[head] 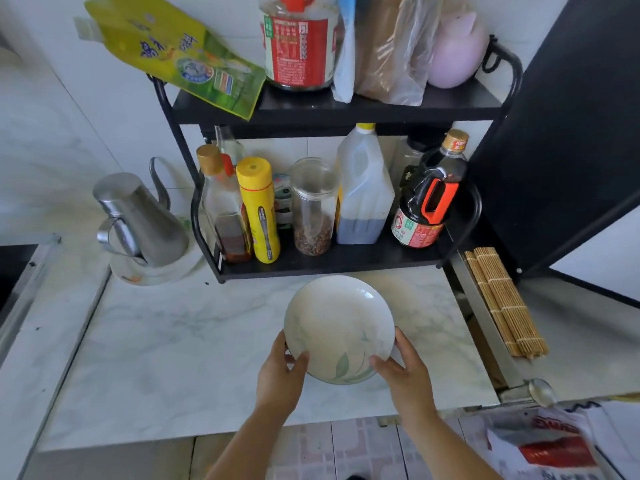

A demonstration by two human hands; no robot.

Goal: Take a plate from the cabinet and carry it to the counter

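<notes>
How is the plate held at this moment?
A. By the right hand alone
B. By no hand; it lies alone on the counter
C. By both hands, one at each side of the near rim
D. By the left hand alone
C: the left hand and the right hand each grip the near rim of the plate above the marble counter.

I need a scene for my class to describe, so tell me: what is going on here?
A person holds a white plate with a green leaf pattern in both hands, the left hand on its near left rim and the right hand on its near right rim. The plate is over the marble counter, just in front of a black rack of bottles and jars. Whether it already rests on the counter cannot be told.
</notes>
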